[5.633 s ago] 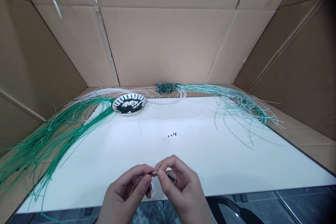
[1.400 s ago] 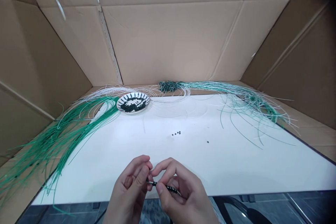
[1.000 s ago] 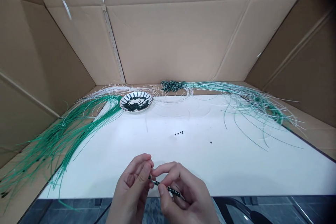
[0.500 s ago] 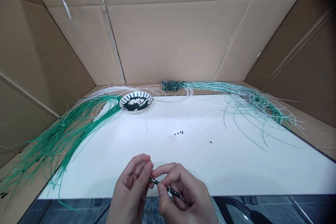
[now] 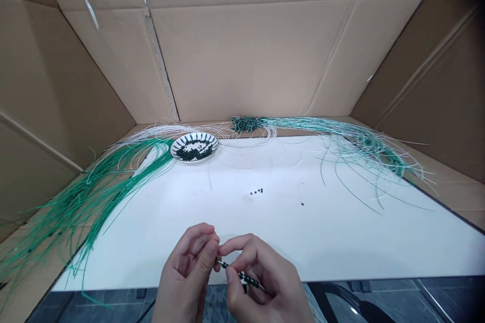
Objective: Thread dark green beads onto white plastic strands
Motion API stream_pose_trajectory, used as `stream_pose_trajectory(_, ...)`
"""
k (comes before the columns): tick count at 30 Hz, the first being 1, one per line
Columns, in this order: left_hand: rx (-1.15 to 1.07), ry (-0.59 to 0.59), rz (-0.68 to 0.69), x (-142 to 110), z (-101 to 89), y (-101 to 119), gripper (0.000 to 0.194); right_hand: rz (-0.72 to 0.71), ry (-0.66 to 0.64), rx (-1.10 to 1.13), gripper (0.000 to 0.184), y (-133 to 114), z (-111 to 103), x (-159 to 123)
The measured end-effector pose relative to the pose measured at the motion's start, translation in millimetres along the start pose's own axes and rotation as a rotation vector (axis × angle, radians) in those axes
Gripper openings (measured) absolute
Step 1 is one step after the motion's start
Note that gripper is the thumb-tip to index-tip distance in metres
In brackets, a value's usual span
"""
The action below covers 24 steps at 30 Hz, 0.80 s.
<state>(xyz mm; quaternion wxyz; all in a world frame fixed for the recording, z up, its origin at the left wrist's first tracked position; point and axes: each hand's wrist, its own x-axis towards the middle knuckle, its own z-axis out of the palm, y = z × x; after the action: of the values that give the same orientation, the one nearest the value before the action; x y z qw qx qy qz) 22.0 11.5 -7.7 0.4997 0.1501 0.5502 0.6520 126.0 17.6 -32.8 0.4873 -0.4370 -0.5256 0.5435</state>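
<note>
Both hands meet at the near edge of the white board [image 5: 341, 242]. My left hand [image 5: 187, 277] pinches the end of a thin strand strung with dark beads [image 5: 242, 276]. My right hand [image 5: 261, 282] is closed round the same beaded strand, thumb and forefinger pinching it just beside the left fingertips. A few loose dark beads [image 5: 256, 192] lie on the board beyond the hands, and a single bead [image 5: 302, 204] sits to their right.
A striped dish of dark beads [image 5: 194, 147] stands at the back left. Green and white strands [image 5: 87, 192] fan over the left edge. Another bundle [image 5: 359, 149] spreads across the back right. Cardboard walls [image 5: 246, 60] enclose the board. A dark chair part [image 5: 341, 303] shows below.
The hands stay together on the beaded strand, which has tilted lower at its right end. One more loose bead now lies on the board to the right. The view has shifted slightly.
</note>
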Motion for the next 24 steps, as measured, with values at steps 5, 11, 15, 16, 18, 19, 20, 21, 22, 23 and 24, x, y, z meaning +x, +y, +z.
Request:
stream_pose_trajectory(5,-0.009,-0.01,0.027,-0.7,1.3,0.5,0.047,-0.003,0.012,-0.007,0.012,0.3,1.7,0.5)
stream_pose_trajectory(11,-0.032,-0.029,-0.02,-1.3,0.9,1.2,0.046,0.009,0.009,0.009,0.014,-1.8,2.4,0.6)
stream_pose_trajectory(15,-0.023,-0.023,-0.017,-0.9,0.3,1.2,0.047,0.018,0.002,0.016,0.015,-3.6,1.7,0.5)
stream_pose_trajectory(16,-0.022,-0.02,-0.014,-0.9,0.6,1.3,0.047,0.022,0.003,0.016,0.015,-3.8,1.5,0.5)
stream_pose_trajectory(18,-0.021,-0.016,-0.006,-1.3,1.6,1.6,0.048,0.02,-0.003,0.014,0.014,-3.4,1.2,0.5)
stream_pose_trajectory(19,-0.023,-0.015,-0.002,-1.5,2.1,1.8,0.048,0.012,-0.008,0.012,0.014,-2.9,1.0,0.4)
stream_pose_trajectory(20,-0.025,-0.015,0.002,-1.7,2.6,2.0,0.048,0.002,-0.012,0.009,0.014,-2.1,0.8,0.4)
stream_pose_trajectory(21,-0.029,-0.014,0.004,-2.0,3.1,2.1,0.048,-0.006,-0.014,0.004,0.013,-1.3,0.7,0.3)
stream_pose_trajectory(22,-0.032,-0.012,0.005,-2.2,3.4,2.1,0.048,-0.013,-0.016,0.0,0.013,-0.5,0.6,0.2)
stream_pose_trajectory(23,-0.036,-0.012,0.008,-2.5,3.6,2.1,0.048,-0.017,-0.016,-0.003,0.014,0.2,0.5,0.1)
stream_pose_trajectory(24,-0.038,-0.01,0.013,-2.6,3.6,1.9,0.048,-0.017,-0.016,-0.002,0.014,0.7,0.6,0.1)
